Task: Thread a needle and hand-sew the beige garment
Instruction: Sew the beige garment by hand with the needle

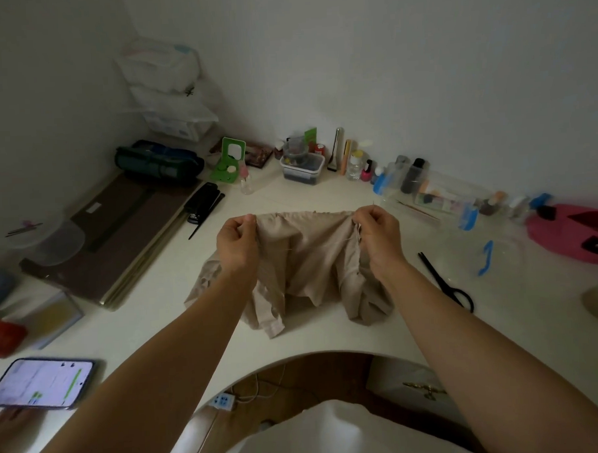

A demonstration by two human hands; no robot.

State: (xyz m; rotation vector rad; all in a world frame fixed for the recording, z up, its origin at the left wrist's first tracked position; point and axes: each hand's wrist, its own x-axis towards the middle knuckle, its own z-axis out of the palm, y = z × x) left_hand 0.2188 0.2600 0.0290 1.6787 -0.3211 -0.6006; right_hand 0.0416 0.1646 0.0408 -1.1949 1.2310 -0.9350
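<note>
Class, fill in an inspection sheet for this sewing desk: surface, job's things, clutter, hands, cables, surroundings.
Surface: white desk, curved cut-out at near edge.
Job's things: beige garment, top edge lifted, rest on the desk; needle too thin to confirm; black scissors lying to its right.
Clutter: lit phone near left; bottles along the back edge; brown folders at left.
Hands: left hand and right hand each pinch the garment's top edge.
Cables: power strip with white cable under the desk.
Surroundings: plain white walls, dim light.

A hand could pass over the white tabletop [323, 336] between the crumpled beige cloth garment [302, 260] and the black-handled scissors [447, 284], while a black plastic comb [206, 217] obstructs the left.
</note>
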